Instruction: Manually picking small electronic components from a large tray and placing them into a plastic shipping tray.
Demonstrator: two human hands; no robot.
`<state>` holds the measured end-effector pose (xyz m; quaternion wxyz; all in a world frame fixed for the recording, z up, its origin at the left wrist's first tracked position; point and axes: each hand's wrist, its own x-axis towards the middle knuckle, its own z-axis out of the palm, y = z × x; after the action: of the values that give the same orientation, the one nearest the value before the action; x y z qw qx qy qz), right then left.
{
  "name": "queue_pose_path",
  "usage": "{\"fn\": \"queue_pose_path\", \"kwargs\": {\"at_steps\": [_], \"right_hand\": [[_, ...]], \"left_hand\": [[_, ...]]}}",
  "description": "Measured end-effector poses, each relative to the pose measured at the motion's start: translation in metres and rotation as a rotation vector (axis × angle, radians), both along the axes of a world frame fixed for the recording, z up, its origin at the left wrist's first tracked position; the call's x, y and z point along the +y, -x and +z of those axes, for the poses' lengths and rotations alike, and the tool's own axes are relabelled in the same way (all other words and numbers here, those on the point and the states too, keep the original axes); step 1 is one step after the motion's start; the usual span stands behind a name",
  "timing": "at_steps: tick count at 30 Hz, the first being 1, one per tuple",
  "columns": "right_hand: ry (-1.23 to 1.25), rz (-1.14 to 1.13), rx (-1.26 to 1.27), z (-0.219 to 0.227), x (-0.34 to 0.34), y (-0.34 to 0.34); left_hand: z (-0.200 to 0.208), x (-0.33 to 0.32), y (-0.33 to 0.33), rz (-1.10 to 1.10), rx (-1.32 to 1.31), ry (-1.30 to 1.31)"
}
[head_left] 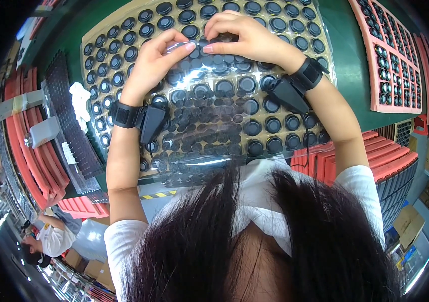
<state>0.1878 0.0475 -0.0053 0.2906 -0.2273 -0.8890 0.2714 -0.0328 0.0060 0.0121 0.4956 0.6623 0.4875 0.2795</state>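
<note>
fingertips (192,46) of the left hand (156,63) are pinching the top edge of a clear plastic bag (209,116), and the fingers of the right hand (247,36) are curling over the same edge just beside them, so both hands are gripping the bag and nearly touching each other. the bag is hanging down toward the person, full of small round black parts (209,136), and it is lying over a tan tray (124,30) whose pockets are holding black round caps in rows. both wrists are wearing black straps with a small black device (153,121) attached. the tray is sitting on a green table (353,60). a pink tray (393,60) is lying at the right, and red trays (28,156) are standing stacked at the left.
</note>
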Motion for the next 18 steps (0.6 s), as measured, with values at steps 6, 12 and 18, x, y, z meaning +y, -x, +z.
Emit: {"fn": "queue_pose_path", "kwargs": {"at_steps": [6,12,18], "right_hand": [[0.008,-0.003,-0.007,0.003,-0.002,0.001],[0.085,0.007,0.088,0.017,-0.007,0.001],[0.150,-0.003,0.090,0.016,-0.006,0.001]], "left_hand": [[-0.002,0.000,0.000,0.007,-0.019,-0.013],[-0.002,0.001,0.000,0.010,-0.006,-0.013],[-0.005,0.002,0.004,0.002,0.086,-0.152]]}}
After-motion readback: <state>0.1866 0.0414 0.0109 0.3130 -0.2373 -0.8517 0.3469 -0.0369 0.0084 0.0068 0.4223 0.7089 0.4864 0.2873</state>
